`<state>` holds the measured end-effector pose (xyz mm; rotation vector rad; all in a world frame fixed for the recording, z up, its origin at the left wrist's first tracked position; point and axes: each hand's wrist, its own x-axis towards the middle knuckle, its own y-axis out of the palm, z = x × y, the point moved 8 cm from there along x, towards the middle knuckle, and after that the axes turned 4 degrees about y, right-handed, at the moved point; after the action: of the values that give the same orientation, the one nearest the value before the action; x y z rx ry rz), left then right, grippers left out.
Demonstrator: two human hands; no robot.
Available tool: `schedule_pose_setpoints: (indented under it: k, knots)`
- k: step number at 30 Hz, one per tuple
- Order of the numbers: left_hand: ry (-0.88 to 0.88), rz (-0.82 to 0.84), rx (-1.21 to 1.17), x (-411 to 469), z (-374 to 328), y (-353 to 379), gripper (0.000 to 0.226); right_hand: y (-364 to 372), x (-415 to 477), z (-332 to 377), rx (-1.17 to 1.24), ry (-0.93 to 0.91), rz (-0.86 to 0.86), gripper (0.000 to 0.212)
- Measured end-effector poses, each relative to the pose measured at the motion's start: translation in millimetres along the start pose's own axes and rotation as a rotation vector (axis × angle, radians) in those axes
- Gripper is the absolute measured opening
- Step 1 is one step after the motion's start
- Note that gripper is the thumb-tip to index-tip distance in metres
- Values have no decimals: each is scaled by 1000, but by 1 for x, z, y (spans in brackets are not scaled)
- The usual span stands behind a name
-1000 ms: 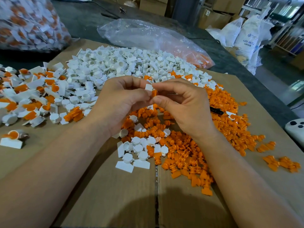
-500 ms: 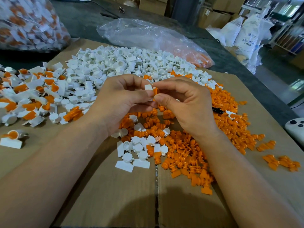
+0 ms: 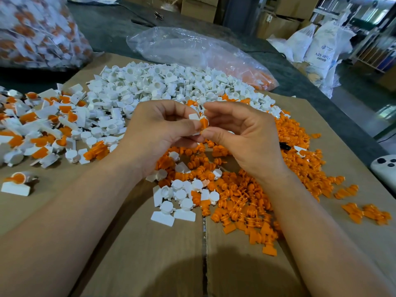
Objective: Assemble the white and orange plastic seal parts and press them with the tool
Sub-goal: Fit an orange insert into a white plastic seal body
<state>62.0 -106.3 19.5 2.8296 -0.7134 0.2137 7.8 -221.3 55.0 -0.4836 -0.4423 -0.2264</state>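
My left hand (image 3: 156, 133) pinches a white seal part (image 3: 194, 116) between thumb and fingers above the cardboard. My right hand (image 3: 244, 133) pinches an orange seal part (image 3: 204, 123) and holds it against the white one. The two hands meet at the fingertips. Below them lies a heap of orange parts (image 3: 246, 202) mixed with several white parts (image 3: 177, 196). A big heap of white parts (image 3: 171, 86) lies behind the hands. Assembled white-and-orange seals (image 3: 38, 127) are spread at the left. No pressing tool is clearly visible.
Flattened cardboard (image 3: 150, 254) covers the dark table. A clear plastic bag (image 3: 192, 52) lies at the back, a full bag of seals (image 3: 36, 31) at the far left. A white device (image 3: 385, 170) sits at the right edge. Sacks and boxes stand beyond the table.
The orange part has slid further into view between the fingertips, and both hands have shifted slightly while staying together over the heap.
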Motion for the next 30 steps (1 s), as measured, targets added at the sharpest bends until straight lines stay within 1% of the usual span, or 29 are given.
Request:
schedule_pose_setpoints:
  k: [7,12,16,30]
  knots:
    - [6,-11,9,-1,-3,-1,11,1,0,0,36,2,26,42]
    - [-4,-23,54,-2,-3,-2,14,4,0,2,7,-24,60,48]
    - [-20,-44,109,-2,-3,-6,18,6,0,4,-37,-51,73,44]
    - [-45,-43,91,-1,-1,-6,14,6,0,1,-78,-54,92,46]
